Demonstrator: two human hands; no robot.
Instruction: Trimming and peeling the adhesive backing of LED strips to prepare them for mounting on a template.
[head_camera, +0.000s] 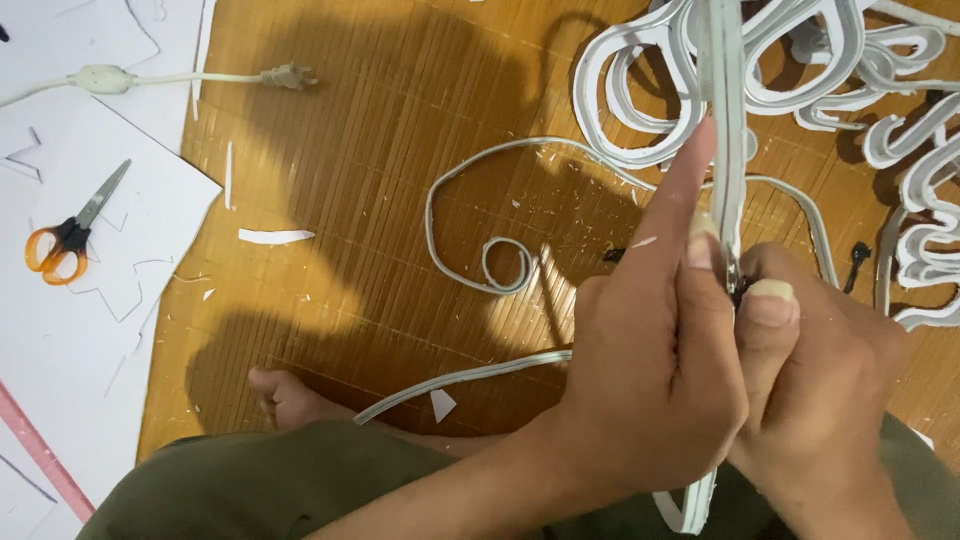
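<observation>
Both hands meet over the person's lap and pinch the same white flexible strip (722, 120), which rises straight up between them toward a mass of looped strip (800, 70) lying at the far right of the bamboo floor mat (400, 110). The left hand (650, 390) closes around the strip from the side, index finger stretched along it as if to keep it straight, thumb pressed against it. The right hand (820, 400) clamps the strip from the other side, thumb on top; something small and dark sits at the pinch point, too hidden to name. The strip's lower end curls out below the left wrist. Another length of strip (480, 215) snakes across the mat's middle, ending in a small coil. Orange-handled scissors (65, 240) rest on white paper sheets (60, 330) at the mat's left edge, near a white power cord with a plug (285, 76). Paper scraps (275, 236) litter the mat, and a bare foot (285, 395) shows near the lap.
</observation>
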